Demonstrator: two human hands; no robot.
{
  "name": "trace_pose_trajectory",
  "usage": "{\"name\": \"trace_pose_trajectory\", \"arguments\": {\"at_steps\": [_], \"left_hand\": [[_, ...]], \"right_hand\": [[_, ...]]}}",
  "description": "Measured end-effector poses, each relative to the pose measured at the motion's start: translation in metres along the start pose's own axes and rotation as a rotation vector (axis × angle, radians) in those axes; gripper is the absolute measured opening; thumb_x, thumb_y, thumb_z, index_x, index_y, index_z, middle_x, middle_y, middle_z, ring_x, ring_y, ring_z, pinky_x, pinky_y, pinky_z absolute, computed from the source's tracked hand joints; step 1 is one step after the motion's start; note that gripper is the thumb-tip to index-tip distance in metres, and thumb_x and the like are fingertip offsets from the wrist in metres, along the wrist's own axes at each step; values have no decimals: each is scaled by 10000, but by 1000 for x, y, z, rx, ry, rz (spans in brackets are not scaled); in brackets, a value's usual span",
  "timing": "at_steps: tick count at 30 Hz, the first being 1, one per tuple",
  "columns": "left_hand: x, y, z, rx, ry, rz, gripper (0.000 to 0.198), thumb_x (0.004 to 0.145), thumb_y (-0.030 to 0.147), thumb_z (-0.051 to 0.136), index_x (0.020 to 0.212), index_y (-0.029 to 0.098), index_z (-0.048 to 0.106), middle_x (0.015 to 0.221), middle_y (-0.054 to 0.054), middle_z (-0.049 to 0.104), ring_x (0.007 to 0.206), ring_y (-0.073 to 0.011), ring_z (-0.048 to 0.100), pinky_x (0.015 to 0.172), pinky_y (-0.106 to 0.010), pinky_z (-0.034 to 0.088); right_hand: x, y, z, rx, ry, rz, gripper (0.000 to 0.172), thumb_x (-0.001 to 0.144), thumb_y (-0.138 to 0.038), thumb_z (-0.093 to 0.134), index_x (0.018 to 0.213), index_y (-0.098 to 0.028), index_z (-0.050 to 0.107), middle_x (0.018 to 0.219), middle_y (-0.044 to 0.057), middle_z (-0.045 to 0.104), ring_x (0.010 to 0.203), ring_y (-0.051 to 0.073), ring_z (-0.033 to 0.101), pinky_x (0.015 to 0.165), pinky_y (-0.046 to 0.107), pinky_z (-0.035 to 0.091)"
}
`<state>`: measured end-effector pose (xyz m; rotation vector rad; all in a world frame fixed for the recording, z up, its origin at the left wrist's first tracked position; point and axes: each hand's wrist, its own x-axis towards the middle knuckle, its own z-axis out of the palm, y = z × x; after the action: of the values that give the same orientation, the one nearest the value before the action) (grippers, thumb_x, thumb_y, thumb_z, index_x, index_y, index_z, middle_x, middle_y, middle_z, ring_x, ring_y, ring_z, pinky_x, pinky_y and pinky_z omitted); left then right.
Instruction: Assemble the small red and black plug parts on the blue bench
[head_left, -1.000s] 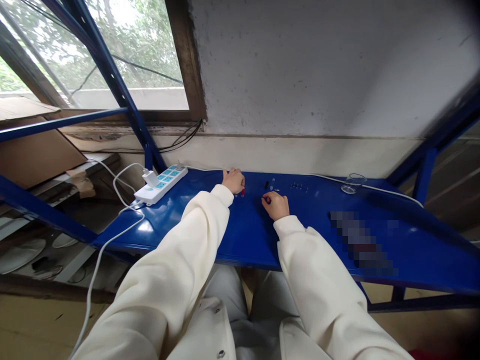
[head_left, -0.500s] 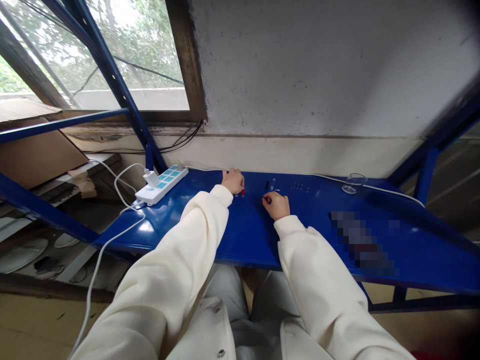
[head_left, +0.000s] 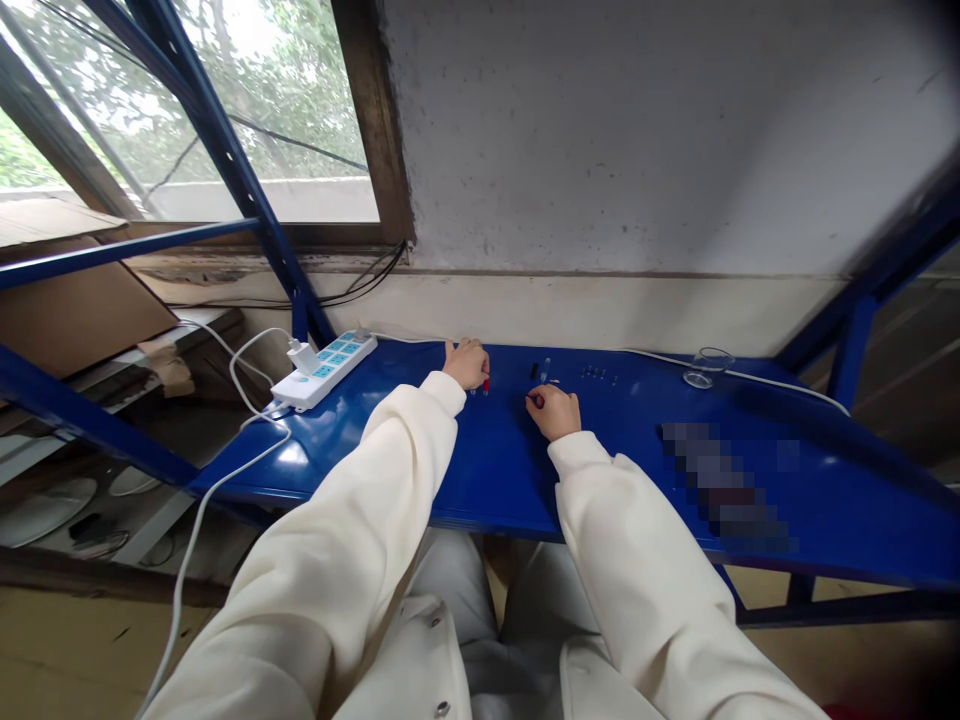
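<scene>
Both of my hands rest on a blue metal shelf (head_left: pixel 480 470) in front of a white wall. My left hand (head_left: pixel 466 362) is curled closed, and a small red part (head_left: pixel 486 384) shows at its right edge. My right hand (head_left: pixel 554 411) is also curled, with a small red bit (head_left: pixel 534 399) at its fingertips; what it holds is too small to name. Just beyond the right hand lie a small black piece (head_left: pixel 533 370) and a small clear-blue piece (head_left: pixel 544 368). A row of tiny dark parts (head_left: pixel 594 373) sits further right.
A white power strip (head_left: pixel 324 368) with blue sockets lies at the shelf's left end, a white charger and cable plugged in. A clear glass dish (head_left: pixel 703 366) stands at the back right beside a white cable. Blue frame bars and cardboard are on the left.
</scene>
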<state>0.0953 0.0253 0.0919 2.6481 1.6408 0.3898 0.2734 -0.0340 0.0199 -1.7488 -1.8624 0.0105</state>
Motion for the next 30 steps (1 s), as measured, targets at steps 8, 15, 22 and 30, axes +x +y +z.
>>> {"name": "trace_pose_trajectory", "arguments": {"at_steps": [8,15,22,30], "left_hand": [[-1,0,-2,3,-22,-24,56,681,191,600,703,154,636,962,-71,544,1005,-263,420,863,-452,239],[-2,1,-3,0,-20,-31,56,682,189,592,698,158,635,961,-78,552,997,-258,423,848,-455,246],[-2,-1,-1,-6,2,-33,95,684,231,596,741,169,642,975,-78,551,1005,-264,430,850,-466,251],[-4,-2,0,-14,18,-54,165,705,275,576,827,179,630,996,-85,569,1020,-274,446,852,-464,265]], "right_hand": [[0,0,0,-10,-13,6,165,765,-256,476,806,-198,625,742,2,609,686,123,532,640,262,249],[0,-1,-2,-15,-23,12,167,766,-259,473,802,-198,624,743,2,611,689,126,532,644,266,251],[1,0,-3,-32,-55,52,173,768,-254,467,821,-198,622,777,15,614,726,136,539,668,273,271],[2,3,-6,-58,-102,121,176,762,-256,473,836,-199,622,828,28,626,777,153,544,696,294,294]]}}
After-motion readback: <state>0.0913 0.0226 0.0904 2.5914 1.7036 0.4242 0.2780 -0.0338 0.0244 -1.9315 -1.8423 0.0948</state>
